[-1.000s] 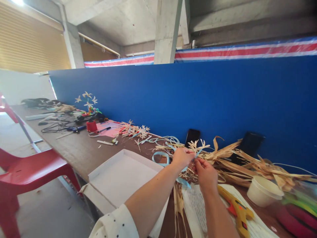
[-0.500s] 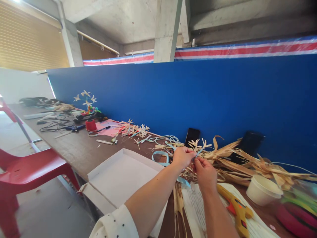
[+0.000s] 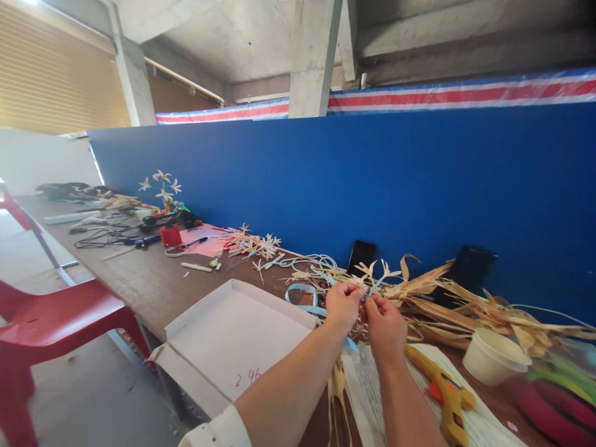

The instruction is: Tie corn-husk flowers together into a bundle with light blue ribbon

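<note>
My left hand [image 3: 343, 305] and my right hand [image 3: 384, 324] are close together over the brown table [image 3: 153, 285], both pinched on the stem of a small straw flower [image 3: 375, 272] with pale pointed petals. A light blue ribbon [image 3: 305, 300] runs from the stem and loops down onto the table left of my left hand. Dried corn husks [image 3: 447, 304] lie just behind and to the right of my hands. Loose husk strips hang below my wrists.
A white shallow box [image 3: 228, 335] lies to the left of my arms. A yellow glue gun [image 3: 442, 391] rests on printed paper at the right, beside a white cup [image 3: 496, 357]. Two phones lean on the blue partition [image 3: 326, 186]. Red chair [image 3: 56, 323] at left; finished flowers [image 3: 162, 184] stand farther along.
Both hands have sunk slightly and drawn closer together on the flower stem. My left arm has shifted, uncovering pink writing on the white box.
</note>
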`<action>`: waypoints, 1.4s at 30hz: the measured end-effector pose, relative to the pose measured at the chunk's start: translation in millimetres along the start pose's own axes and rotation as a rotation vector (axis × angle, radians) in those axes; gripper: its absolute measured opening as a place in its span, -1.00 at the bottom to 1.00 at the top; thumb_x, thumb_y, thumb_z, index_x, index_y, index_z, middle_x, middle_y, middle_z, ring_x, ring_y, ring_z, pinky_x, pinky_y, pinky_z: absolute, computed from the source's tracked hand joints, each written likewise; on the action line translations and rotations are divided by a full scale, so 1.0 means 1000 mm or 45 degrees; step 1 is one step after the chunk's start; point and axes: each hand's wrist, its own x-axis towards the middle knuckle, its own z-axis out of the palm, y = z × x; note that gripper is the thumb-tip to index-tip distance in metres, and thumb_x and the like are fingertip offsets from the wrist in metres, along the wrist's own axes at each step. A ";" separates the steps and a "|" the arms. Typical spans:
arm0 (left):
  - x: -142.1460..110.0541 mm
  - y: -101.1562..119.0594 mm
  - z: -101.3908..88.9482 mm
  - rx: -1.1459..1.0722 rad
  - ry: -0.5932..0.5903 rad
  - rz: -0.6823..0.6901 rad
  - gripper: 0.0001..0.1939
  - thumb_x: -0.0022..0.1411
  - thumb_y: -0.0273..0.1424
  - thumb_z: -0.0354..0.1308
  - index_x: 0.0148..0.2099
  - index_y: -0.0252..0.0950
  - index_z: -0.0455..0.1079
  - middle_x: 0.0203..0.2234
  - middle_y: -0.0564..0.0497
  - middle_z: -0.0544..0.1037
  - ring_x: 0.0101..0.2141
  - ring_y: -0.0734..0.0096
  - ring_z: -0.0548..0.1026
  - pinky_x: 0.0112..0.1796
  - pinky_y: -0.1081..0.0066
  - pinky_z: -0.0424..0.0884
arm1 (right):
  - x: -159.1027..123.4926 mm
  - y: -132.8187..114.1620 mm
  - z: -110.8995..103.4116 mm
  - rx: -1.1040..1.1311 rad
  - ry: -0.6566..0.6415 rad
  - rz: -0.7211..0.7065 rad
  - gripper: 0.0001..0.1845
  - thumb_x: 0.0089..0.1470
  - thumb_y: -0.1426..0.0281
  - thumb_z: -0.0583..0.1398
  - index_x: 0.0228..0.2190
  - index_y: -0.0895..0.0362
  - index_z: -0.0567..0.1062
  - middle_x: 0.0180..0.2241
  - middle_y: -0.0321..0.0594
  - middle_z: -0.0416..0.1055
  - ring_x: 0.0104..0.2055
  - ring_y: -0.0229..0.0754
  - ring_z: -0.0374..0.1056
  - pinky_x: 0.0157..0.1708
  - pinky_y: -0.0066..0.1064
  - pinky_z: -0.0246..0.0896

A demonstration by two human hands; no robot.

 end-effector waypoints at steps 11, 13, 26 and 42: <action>-0.005 -0.014 0.002 -0.263 0.098 -0.135 -0.89 -0.01 -0.42 0.16 -0.51 -0.37 0.39 -0.66 0.10 0.35 -0.59 0.55 0.29 -0.50 0.52 0.25 | -0.002 -0.004 0.001 0.013 -0.037 0.000 -0.72 -0.15 0.22 0.19 -0.43 0.17 0.47 -0.64 -0.25 0.43 -0.60 -0.20 0.32 -0.60 -0.45 0.17; -0.005 -0.014 -0.004 -0.172 0.076 -0.089 -0.87 0.00 -0.40 0.17 -0.49 -0.37 0.43 -0.63 0.07 0.39 -0.55 0.52 0.32 -0.45 0.51 0.27 | 0.000 -0.002 0.001 0.043 -0.065 0.017 -0.72 -0.16 0.22 0.21 -0.42 0.18 0.48 -0.63 -0.26 0.43 -0.61 -0.21 0.31 -0.60 -0.45 0.17; 0.028 -0.009 -0.080 0.046 -0.774 -0.052 -0.58 0.08 -0.13 0.14 -0.12 -0.31 0.45 -0.29 -0.04 0.51 -0.32 0.48 0.40 -0.24 0.47 0.28 | 0.004 -0.001 -0.005 0.505 -0.350 0.111 -0.62 -0.26 0.24 0.37 -0.35 0.15 0.50 -0.65 -0.38 0.35 -0.61 -0.34 0.21 -0.57 -0.51 0.17; 0.049 0.008 -0.095 -0.147 -1.295 -0.520 -0.55 -0.20 -0.16 0.37 -0.32 -0.39 0.42 -0.46 -0.01 0.48 -0.41 0.45 0.45 -0.25 0.36 0.32 | -0.001 -0.004 -0.007 0.488 -0.537 0.126 -0.64 -0.24 0.26 0.37 -0.35 0.17 0.52 -0.64 -0.34 0.37 -0.64 -0.37 0.18 -0.61 -0.54 0.06</action>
